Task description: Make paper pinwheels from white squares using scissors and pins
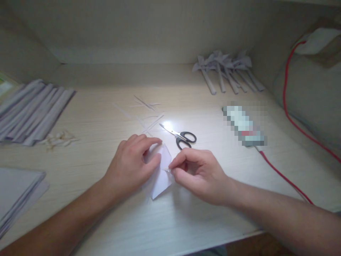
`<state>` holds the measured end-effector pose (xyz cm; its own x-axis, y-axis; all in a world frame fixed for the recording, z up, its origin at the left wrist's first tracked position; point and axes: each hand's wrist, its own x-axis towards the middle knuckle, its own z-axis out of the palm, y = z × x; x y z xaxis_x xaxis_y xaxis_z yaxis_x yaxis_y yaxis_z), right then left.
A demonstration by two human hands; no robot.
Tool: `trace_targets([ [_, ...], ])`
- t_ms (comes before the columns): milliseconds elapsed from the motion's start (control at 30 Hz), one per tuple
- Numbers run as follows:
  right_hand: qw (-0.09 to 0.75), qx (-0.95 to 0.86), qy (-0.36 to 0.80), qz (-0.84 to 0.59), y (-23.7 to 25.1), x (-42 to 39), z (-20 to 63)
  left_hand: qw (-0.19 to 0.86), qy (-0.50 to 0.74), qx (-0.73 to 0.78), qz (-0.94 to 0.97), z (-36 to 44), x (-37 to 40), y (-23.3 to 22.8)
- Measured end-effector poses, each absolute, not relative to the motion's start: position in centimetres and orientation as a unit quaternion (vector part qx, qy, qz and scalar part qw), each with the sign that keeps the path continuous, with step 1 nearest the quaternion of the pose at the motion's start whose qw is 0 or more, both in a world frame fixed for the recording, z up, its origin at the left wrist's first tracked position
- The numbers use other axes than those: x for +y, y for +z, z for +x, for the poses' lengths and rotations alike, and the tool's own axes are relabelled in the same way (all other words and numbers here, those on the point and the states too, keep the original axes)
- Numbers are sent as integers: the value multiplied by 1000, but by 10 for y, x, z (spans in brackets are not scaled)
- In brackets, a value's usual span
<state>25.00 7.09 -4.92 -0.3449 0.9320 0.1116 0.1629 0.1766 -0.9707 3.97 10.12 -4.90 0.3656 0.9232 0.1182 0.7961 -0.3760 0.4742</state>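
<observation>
Left hand: my left hand point(131, 163) lies flat on the folded paper point(162, 177), fingers point(149, 141) stretched out and pressing it down onto the table point(112, 121).
Right hand: my right hand point(198, 170) is at the right edge of the paper, thumb and forefinger pinched shut on a small corner of it, the other fingers curled in.
Folded paper: white, lying on the near middle of the table between my two hands, its pointed end towards me.
Scissors: the scissors point(179, 136) with black handles lie just beyond my hands, closed, apart from the paper.
Paper scraps: thin strips point(147, 106) are scattered farther back.
Left side: a row of rolled paper sticks point(32, 110) lies far left; a stack of sheets point(16, 192) sits near left.
Far right: a bunch of finished paper shapes on sticks point(226, 71) lies by the wall.
Cable: a red cable point(282, 177) runs along the right side.
</observation>
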Motion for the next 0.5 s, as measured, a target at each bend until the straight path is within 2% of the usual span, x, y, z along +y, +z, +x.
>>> trace_targets([
  [233,390,-662,487,-415,-50,69,250,229,210,524,793,42,104,-58],
  [500,381,-676,474,-416,-49,69,250,166,205,529,806,46,102,-58],
])
